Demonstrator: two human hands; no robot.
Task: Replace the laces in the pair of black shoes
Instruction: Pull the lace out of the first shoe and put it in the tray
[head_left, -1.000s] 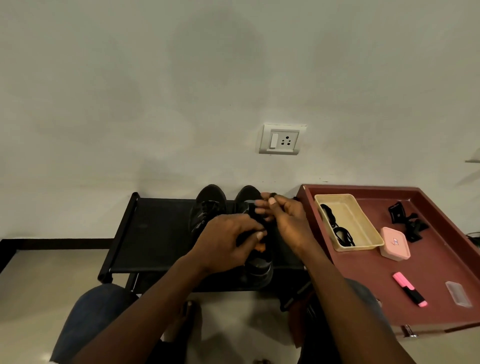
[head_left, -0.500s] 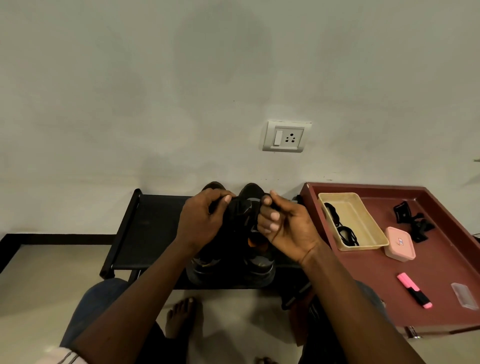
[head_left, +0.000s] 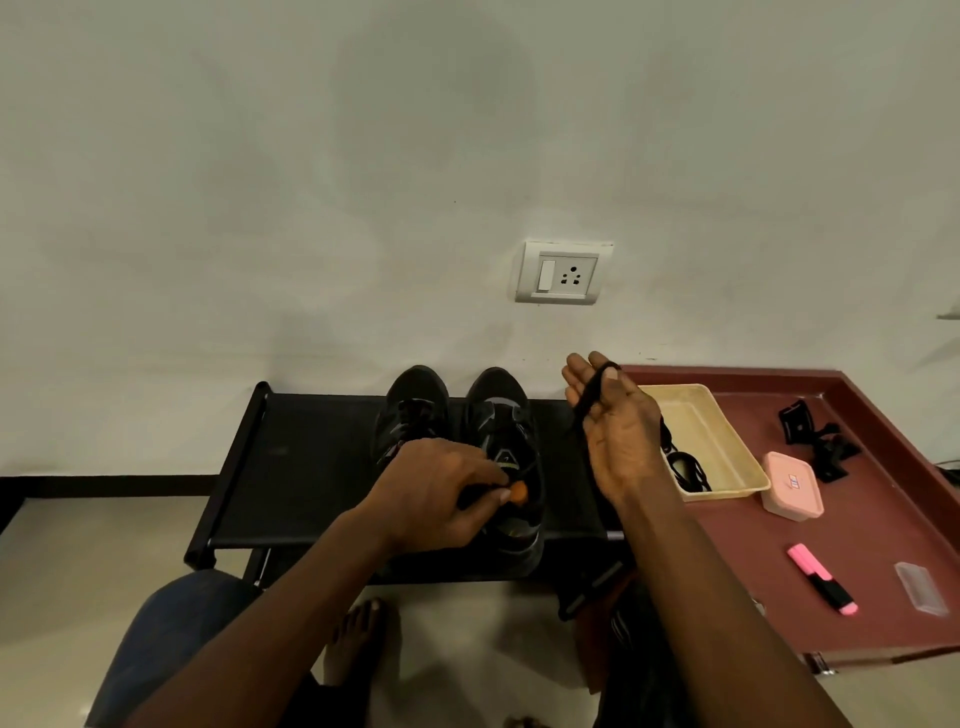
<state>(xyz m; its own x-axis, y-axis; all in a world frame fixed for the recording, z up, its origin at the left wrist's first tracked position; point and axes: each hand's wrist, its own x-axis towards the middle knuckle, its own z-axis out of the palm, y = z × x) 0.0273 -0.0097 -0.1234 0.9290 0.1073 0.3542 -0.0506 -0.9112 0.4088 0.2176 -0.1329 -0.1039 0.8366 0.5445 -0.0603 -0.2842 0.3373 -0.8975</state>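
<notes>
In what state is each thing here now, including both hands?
left hand: pinching an orange part of the shoe nearer the tray
right hand: raised, holding a black lace that hangs down
other shoe: upright on the black rack, untouched
beige tray: open, spare laces inside
pink box: lid on
pink highlighter: lying flat
wall socket: nothing plugged in

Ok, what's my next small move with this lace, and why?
Probably draw the lace up with the right hand until it clears the shoe: it hangs from that raised hand, and the left hand grips the shoe by the orange tab.
</notes>
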